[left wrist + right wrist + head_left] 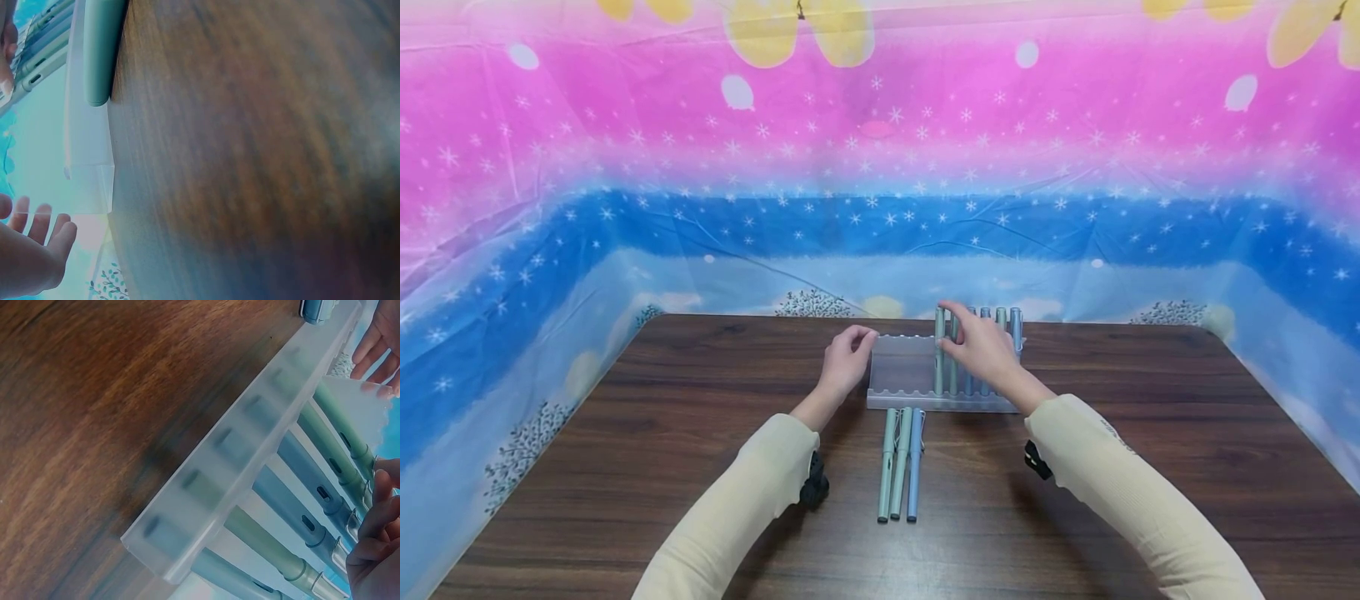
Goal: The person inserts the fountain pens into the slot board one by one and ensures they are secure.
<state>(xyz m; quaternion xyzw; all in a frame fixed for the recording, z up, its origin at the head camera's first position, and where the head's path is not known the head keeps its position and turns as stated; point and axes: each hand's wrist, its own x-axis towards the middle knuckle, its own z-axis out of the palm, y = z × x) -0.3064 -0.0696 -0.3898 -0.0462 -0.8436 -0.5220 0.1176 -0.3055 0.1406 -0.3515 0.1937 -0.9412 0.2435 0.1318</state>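
Note:
A clear, frosted pen rack [906, 362] with notched edges stands on the table. Several green and blue pens stand in its right part, the leftmost a green pen [939, 367]. My right hand [985, 346] has its index finger at that pen's top and its thumb against its side, pinching it. At the rack's upper left corner, my left hand [847, 360] grips the edge between thumb and fingers; the left wrist view has its fingers [40, 222] behind the clear panel. In the right wrist view, the pens' lower ends show through the rack's base [244, 434].
Before the rack, two green pens [888, 467] and a blue pen [914, 467] lie side by side on the brown wooden table [700, 400]. A patterned pink and blue cloth [880, 167] hangs around the table's back and sides.

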